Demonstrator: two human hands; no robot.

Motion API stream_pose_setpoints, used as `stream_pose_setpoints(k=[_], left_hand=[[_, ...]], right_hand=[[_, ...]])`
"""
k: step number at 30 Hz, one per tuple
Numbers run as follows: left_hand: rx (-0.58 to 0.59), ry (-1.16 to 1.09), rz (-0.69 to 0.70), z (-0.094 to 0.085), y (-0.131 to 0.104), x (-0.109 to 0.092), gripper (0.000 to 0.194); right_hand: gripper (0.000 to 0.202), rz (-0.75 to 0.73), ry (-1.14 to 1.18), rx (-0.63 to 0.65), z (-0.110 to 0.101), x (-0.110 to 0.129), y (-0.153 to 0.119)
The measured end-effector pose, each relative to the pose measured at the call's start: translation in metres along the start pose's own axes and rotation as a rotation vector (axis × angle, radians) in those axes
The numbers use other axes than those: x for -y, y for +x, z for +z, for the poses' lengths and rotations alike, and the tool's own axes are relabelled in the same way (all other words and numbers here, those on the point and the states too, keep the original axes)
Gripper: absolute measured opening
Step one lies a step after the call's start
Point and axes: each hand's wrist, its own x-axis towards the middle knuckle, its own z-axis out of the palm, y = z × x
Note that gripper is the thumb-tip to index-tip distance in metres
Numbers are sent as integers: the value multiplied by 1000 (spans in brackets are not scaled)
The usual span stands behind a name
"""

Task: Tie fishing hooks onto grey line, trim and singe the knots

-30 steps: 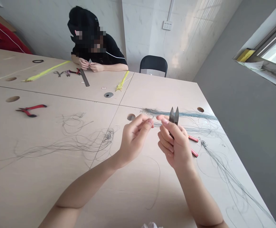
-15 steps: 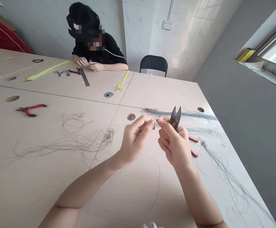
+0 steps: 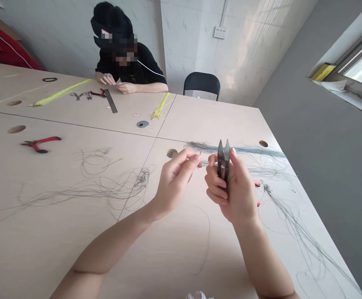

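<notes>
My left hand [image 3: 178, 176] is closed in a pinch, thumb against forefinger. A tiny dark tip pokes out at the fingertips, too small to name. My right hand [image 3: 232, 187] grips a pair of thread snips [image 3: 223, 160], blades pointing up and slightly apart, with the thumb along one side and fingers around the other. A small gap separates the two hands. Behind them lies a bundle of blue-grey thin lines [image 3: 246, 150]. Partly hidden behind my right hand are red-handled tools [image 3: 257, 183]. Another bundle of thin lines [image 3: 289, 216] runs down the right side.
Tangled dark lines [image 3: 84, 189] spread across the left of the table, near red-handled pliers [image 3: 40, 144]. Across the table, a person in black [image 3: 128, 66] works with both hands beside a metal ruler [image 3: 110, 101] and yellow strands [image 3: 160, 107]. A chair [image 3: 201, 83] stands behind.
My right hand has drawn slightly away from my left fingertips and turned. Its thumb has moved onto the snips, which are now more upright and further left. My left hand barely moved.
</notes>
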Motion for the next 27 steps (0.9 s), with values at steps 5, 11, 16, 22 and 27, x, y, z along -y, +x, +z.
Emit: stream_pose_setpoints(k=[5, 11, 16, 22, 27], left_hand=[[-6, -33, -57, 1, 2, 0, 31], [26, -77, -105, 1, 2, 0, 33], [14, -85, -95, 1, 2, 2, 34], [12, -87, -91, 2, 2, 2, 33], [9, -93, -58, 5, 1, 0, 33]], right_hand=[[39, 209, 79, 168, 4, 1, -11], [40, 232, 101, 202, 5, -1, -14], [41, 216, 84, 211, 6, -3, -14], [41, 208, 80, 165, 7, -3, -14], [44, 198, 91, 150, 8, -3, -12]])
